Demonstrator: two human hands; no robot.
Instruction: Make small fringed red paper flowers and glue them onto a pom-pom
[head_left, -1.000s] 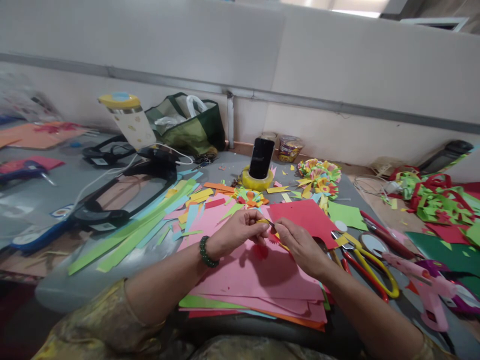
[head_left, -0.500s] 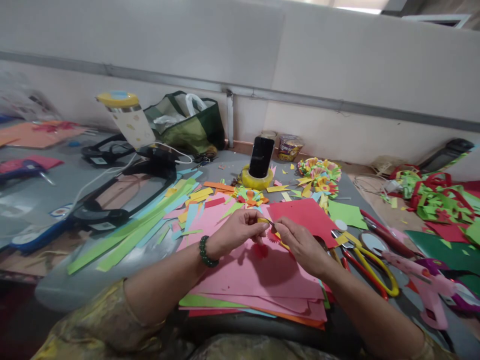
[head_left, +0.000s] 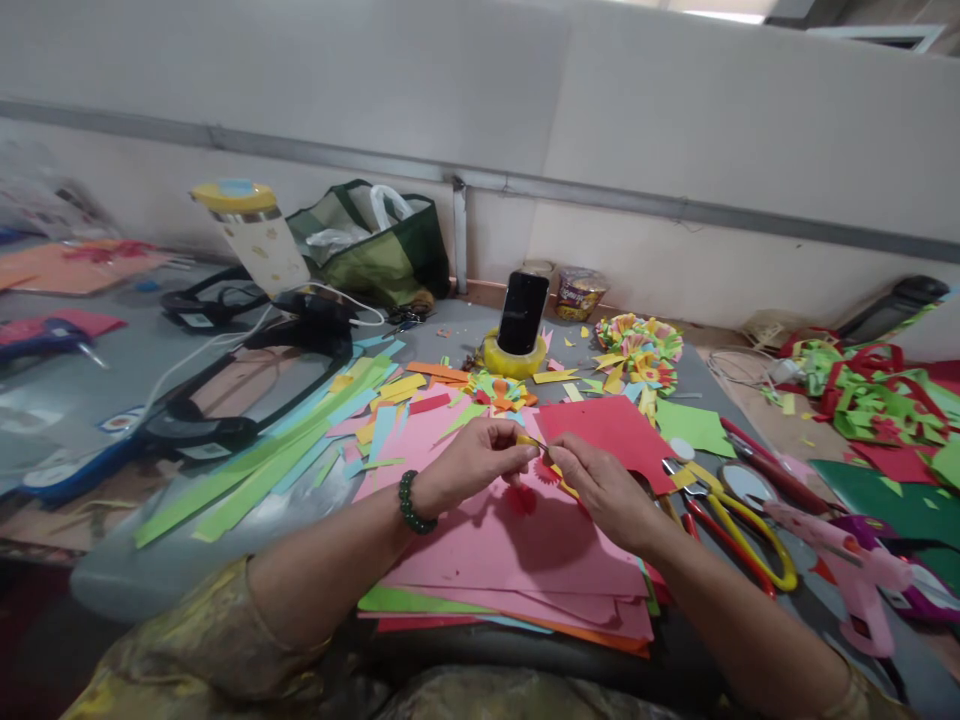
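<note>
My left hand (head_left: 480, 458), with a green bead bracelet (head_left: 414, 503) at the wrist, pinches a small yellow paper piece (head_left: 523, 440). Close against it, my right hand (head_left: 604, 490) is closed around a thin tool (head_left: 541, 447) whose narrow metal tip meets the yellow paper. My fingers cover most of that tool, so its exact kind is unclear. Below the hands lie red fringed paper pieces (head_left: 520, 499) on a stack of pink paper sheets (head_left: 480, 560). A red sheet (head_left: 607, 435) lies just beyond my right hand.
Yellow-handled scissors (head_left: 750, 535) and a pink glue gun (head_left: 847, 555) lie at the right. Behind the paper, a phone (head_left: 523, 312) leans in a yellow tape roll (head_left: 514, 357). Green paper strips (head_left: 285, 450) spread leftwards, near a tumbler (head_left: 259, 240).
Almost nothing differs. Both hands keep the same place and hold over the pink sheets; the view has shifted very slightly.
</note>
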